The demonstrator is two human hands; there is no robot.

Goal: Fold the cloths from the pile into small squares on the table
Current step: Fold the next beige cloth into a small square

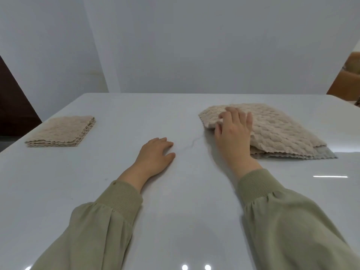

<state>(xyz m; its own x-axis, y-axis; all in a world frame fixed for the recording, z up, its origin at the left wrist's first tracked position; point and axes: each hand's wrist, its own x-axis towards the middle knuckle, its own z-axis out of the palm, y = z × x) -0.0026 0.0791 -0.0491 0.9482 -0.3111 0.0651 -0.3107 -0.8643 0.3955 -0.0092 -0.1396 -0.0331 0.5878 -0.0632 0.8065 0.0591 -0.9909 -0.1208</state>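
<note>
At the left of the tabletop [175, 191]: folded stack [62, 131] of beige cloths, squared up, with several scalloped layers showing along its near and right edges. Counts as the finished share, though cannot tell exactly how many. Well apart from it, at the right: pile [282, 133] of unfolded cloths, lying flat and broader than the folded squares, a few beige layers visible at the near edge and a grey cloth [329, 153] peeking out at the bottom corner. Looks like several left to fold. Right hand [233, 129] resting on the pile's near-left corner, fingers spread over the top cloth [272, 121], thumb tucked at its rumpled edge, seemingly pinching it to draw it off. Left hand [155, 154] lying palm down on the tabletop near the middle, fingers relaxed, gripping nothing. Judging by this: partway through, some cloths done and stacked, next one only just being taken. Still to come for that cloth: pulling it to the middle, spreading it flat, folding it down to a small square, adding it to the stack, then likely the same again for the rest of the pile.
</note>
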